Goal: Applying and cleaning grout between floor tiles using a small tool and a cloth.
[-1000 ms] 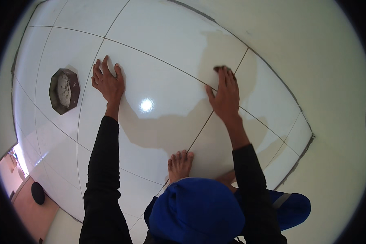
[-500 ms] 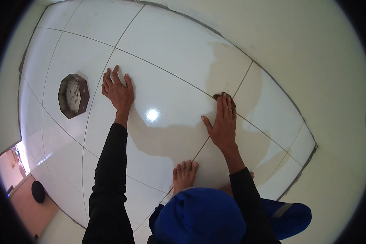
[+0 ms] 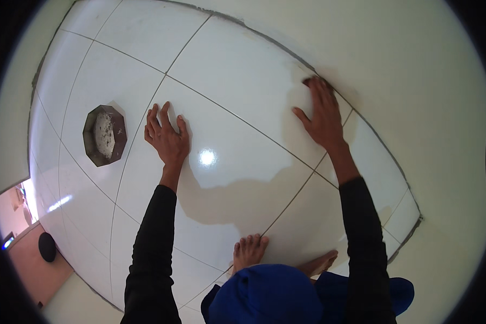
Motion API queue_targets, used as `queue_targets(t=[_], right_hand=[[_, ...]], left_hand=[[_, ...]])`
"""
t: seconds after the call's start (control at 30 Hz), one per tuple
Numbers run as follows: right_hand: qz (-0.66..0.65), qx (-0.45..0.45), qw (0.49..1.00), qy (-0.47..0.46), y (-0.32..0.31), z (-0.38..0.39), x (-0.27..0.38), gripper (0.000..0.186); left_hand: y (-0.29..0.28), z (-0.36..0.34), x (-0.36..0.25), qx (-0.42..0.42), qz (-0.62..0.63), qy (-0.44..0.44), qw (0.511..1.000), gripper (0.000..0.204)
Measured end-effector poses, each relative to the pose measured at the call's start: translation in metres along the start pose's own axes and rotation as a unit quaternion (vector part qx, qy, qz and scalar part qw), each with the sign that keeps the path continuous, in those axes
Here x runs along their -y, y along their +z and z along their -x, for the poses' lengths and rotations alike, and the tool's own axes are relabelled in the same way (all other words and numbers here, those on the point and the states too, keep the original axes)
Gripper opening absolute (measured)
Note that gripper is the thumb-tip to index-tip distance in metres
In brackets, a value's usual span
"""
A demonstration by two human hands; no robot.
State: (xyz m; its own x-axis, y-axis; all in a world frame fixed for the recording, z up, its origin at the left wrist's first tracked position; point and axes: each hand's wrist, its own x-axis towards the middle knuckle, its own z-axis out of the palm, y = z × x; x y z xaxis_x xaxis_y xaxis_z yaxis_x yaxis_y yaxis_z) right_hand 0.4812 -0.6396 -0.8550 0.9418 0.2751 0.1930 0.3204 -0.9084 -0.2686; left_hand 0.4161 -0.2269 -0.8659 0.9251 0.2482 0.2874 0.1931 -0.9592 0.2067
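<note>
Comparing with half a second ago, we find the right hand (image 3: 325, 116) shifted from the joint crossing (image 3: 314, 171) toward the wall (image 3: 426, 108); the dark piece (image 3: 308, 82) under its fingertips now lies beside the edge of the floor (image 3: 227, 65), so we judge the work has passed to the border; we see only a small, dark brown part of that piece, its full shape hidden; the right hand is flattened over it, fingers nearly straight, thumb apart; the left hand (image 3: 169, 139) is half open, fingers bent, nothing visibly held, near the bowl (image 3: 90, 135) of pale powder (image 3: 105, 135).
</note>
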Motion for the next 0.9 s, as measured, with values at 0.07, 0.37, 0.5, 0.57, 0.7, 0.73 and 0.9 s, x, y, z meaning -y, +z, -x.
queue_targets(t=[0.07,0.37,0.5,0.57,0.7,0.73,0.9], right_hand=[[0.027,-0.026,0.998,0.044,0.004,-0.003,0.015,0.091],[-0.037,-0.039,0.997,0.048,0.023,-0.031,0.031,0.091],[0.014,-0.084,0.975,0.206,0.002,0.051,0.004,0.087],[-0.035,-0.095,0.982,0.157,0.007,0.027,0.046,0.086],[-0.064,-0.062,0.995,0.049,0.036,-0.046,0.077,0.084],[-0.057,-0.055,0.995,0.064,0.041,-0.064,0.059,0.084],[-0.083,-0.073,0.990,0.086,0.043,-0.027,0.065,0.083]], left_hand=[[0.000,-0.006,-0.013,0.002,-0.002,0.000,1.000,0.050],[0.007,0.002,0.003,0.010,-0.001,0.009,1.000,0.050],[0.005,-0.003,-0.015,0.006,-0.001,0.004,1.000,0.052],[0.002,-0.003,-0.014,0.013,-0.006,0.000,1.000,0.051],[0.005,0.001,-0.006,0.009,0.003,0.001,1.000,0.051],[0.010,0.002,-0.012,0.007,0.013,0.000,1.000,0.050],[0.001,0.002,0.006,0.009,0.007,-0.011,1.000,0.050]])
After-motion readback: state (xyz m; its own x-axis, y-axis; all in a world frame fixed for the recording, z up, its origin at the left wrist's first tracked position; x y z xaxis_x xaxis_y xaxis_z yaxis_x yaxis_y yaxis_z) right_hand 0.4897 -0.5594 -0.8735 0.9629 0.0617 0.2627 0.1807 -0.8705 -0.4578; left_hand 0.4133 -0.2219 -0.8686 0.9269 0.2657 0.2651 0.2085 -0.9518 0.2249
